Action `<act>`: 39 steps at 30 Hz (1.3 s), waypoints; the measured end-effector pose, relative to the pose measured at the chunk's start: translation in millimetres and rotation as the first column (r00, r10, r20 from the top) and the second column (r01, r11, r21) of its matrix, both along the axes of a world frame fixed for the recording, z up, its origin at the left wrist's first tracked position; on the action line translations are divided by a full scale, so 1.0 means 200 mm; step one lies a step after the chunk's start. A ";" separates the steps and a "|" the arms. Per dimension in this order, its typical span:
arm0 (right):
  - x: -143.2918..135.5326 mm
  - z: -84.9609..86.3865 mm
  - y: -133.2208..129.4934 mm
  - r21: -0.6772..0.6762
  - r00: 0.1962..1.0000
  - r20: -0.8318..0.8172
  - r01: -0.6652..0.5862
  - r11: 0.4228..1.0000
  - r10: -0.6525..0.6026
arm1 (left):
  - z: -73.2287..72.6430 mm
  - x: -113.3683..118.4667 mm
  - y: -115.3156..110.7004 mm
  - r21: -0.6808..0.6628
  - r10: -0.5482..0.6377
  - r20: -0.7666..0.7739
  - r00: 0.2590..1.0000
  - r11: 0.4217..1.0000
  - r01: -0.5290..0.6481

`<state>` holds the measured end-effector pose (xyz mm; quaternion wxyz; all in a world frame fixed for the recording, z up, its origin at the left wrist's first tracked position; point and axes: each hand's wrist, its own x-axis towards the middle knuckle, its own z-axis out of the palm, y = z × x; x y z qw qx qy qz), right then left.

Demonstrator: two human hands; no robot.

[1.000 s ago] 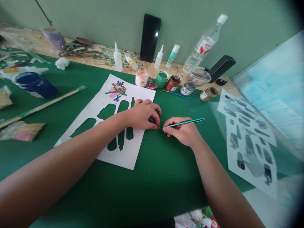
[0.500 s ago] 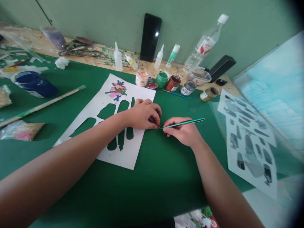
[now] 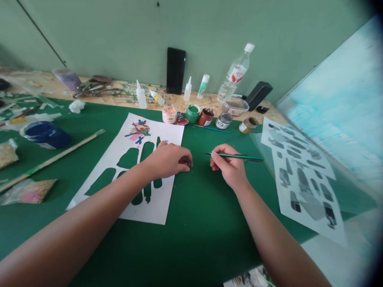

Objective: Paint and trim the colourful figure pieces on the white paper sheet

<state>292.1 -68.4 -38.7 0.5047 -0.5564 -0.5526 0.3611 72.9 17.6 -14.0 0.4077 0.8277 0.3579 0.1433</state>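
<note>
My left hand (image 3: 172,159) rests over the right edge of a white sheet (image 3: 161,215) with cut-out shapes. Its fingers are curled round a small dark reddish piece, mostly hidden. To the right, my right hand (image 3: 229,163) grips a thin green brush (image 3: 253,158) that lies nearly level, its tip pointing left toward my left hand without touching it. A cluster of pink, blue and brown scraps (image 3: 140,130) lies on the sheet's upper part. Behind the hands stand open paint jars, among them a green one (image 3: 192,114) and a red-brown one (image 3: 206,117).
A blue jar (image 3: 46,136), a long stick (image 3: 64,153) and a plastic bag (image 3: 30,192) lie at left. Glue bottles, a black phone (image 3: 176,71) and a water bottle (image 3: 235,75) stand along the back. Another cut-out sheet (image 3: 326,235) lies at right.
My hands are farther apart. The brush tip has moved away from my left fingers, and the brush lies flatter. The view has tilted up, showing more wall.
</note>
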 end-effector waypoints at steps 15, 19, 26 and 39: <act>-0.30 0.06 -0.09 -0.023 1.000 0.009 0.021 1.000 -0.021 | -0.05 0.06 -0.14 -0.659 0.537 0.508 0.673 0.746 -0.098; -0.44 0.08 -0.02 0.003 0.993 -0.030 0.111 0.994 -0.111 | -0.03 0.04 -0.10 -0.705 0.616 0.542 0.571 0.703 -0.089; -0.36 0.15 0.38 -0.008 0.915 0.098 0.394 0.919 -0.391 | -0.04 0.01 -0.06 -0.724 0.779 0.489 0.392 0.613 -0.315; -0.34 0.13 0.85 -0.238 0.782 0.570 0.449 0.861 -0.251 | -0.02 -0.07 0.06 -0.464 0.669 0.431 0.606 0.740 -0.487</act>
